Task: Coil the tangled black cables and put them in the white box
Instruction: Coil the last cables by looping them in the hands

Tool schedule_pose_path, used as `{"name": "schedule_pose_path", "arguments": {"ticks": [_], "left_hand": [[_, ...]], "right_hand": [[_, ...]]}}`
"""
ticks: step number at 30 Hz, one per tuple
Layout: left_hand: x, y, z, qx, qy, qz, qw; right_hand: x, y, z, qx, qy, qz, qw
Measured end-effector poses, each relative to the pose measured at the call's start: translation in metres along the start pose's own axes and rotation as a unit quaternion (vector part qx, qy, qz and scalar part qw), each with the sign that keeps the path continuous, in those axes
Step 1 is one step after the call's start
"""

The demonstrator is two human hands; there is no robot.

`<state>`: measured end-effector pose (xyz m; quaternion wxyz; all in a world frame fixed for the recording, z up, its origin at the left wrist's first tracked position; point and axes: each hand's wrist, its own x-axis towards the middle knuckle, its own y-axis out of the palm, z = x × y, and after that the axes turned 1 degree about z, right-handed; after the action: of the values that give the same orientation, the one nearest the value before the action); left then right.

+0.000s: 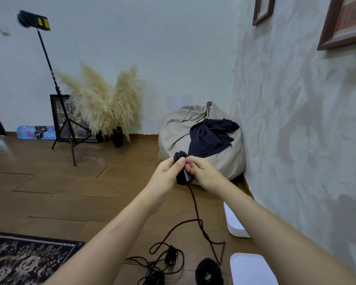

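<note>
At eight o'clock in the view, a dark patterned rug (25, 262) lies on the wooden floor (49, 182). At ten o'clock a black light stand (64, 120) rises from its tripod, with pale pampas grass (105, 103) in dark vases just beside it at its three o'clock.

Near the centre, the left hand (169, 173) grips a small coil of black cable (180, 156). Its fingers are curled round the bundle from the nine o'clock side and its thumb is pressed across the front. The top of the coil bulges out above the thumb at twelve o'clock, and the lower part shows dark between the two hands.

A silver plug (187, 175) lies tilted against the coil, touching the fingertips of the right hand (203, 171). That hand closes in from three o'clock, its fingers bent and pinching the cable at the plug.

From the coil's six o'clock, a loose cable strand (195, 210) drops to the floor. It runs into a tangle of black cables (162, 262) at six o'clock in the view. Just beside the tangle, at its three o'clock, a finished black coil (209, 271) lies flat.

Behind the hands, at their one o'clock, a beige bean bag (177, 130) sits in the corner with a dark cloth (210, 136) draped over it.

At four o'clock the white box (234, 223) stands against the wall, partly hidden by the right forearm. A second white piece (253, 270) with a raised rim lies at five o'clock; I cannot tell whether it is a lid.
</note>
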<state>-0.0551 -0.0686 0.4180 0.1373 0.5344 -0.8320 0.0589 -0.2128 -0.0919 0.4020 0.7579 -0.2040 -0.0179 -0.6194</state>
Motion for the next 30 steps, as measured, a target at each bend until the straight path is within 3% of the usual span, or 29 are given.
{"name": "schedule_pose_path", "arguments": {"ticks": [2,6,7,10,13,18,22,28,30], "left_hand": [[0.003,0.0,-0.004,-0.033,0.002,-0.028,0.999],[0.017,-0.017,-0.026,-0.079,0.063,-0.124,0.987],[0.02,-0.025,-0.032,-0.11,0.067,-0.137,0.982],[0.022,-0.044,-0.032,-0.123,0.05,-0.14,0.981],[0.018,-0.046,-0.023,-0.105,0.027,-0.112,0.988],[0.013,-0.046,-0.021,-0.149,-0.024,-0.026,0.988],[0.007,-0.048,-0.023,-0.153,-0.034,-0.002,0.988],[0.007,-0.036,-0.029,-0.233,-0.019,-0.006,0.972],[0.007,-0.029,-0.033,-0.261,-0.026,-0.005,0.965]], "right_hand": [[0.0,0.005,0.002,0.01,0.023,0.007,1.0],[-0.02,0.019,-0.009,-0.187,0.072,0.141,0.969],[-0.023,0.023,-0.009,-0.185,0.089,0.161,0.965],[-0.013,0.028,-0.001,-0.102,0.082,0.071,0.989],[0.003,0.029,0.002,-0.143,0.028,-0.061,0.987],[0.013,0.033,0.01,0.032,0.037,-0.05,0.998],[0.008,0.031,0.012,0.2,0.088,-0.015,0.976],[0.004,0.034,0.013,0.239,0.074,-0.036,0.968],[0.006,0.03,0.011,0.3,0.085,-0.047,0.949]]}}
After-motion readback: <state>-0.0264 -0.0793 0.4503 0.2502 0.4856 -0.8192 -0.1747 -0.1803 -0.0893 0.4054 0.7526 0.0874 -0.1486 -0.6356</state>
